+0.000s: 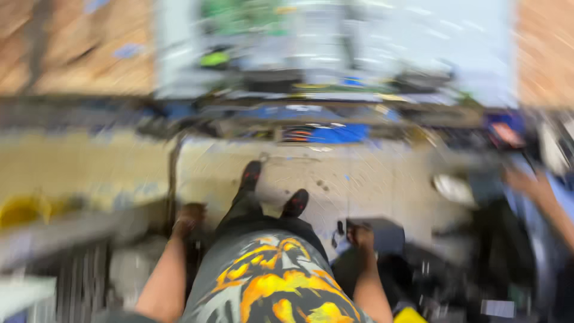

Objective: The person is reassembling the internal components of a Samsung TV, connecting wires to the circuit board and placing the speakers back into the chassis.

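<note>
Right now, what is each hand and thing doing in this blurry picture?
Left hand: lowered beside the leg, fingers curled; the blur hides any grip.
Right hand: fingers closed on a dark object.
Feet: in dark shoes, stretched forward on the floor.
Yellow container: sitting on the left, contents hidden.
Another person's hand: reaching in from the right.

The blurred head view is looking down: the left hand (189,219) is resting by a dark frame (173,179), the right hand (360,234) is touching a dark box (385,233), feet on the floor (359,179).
</note>
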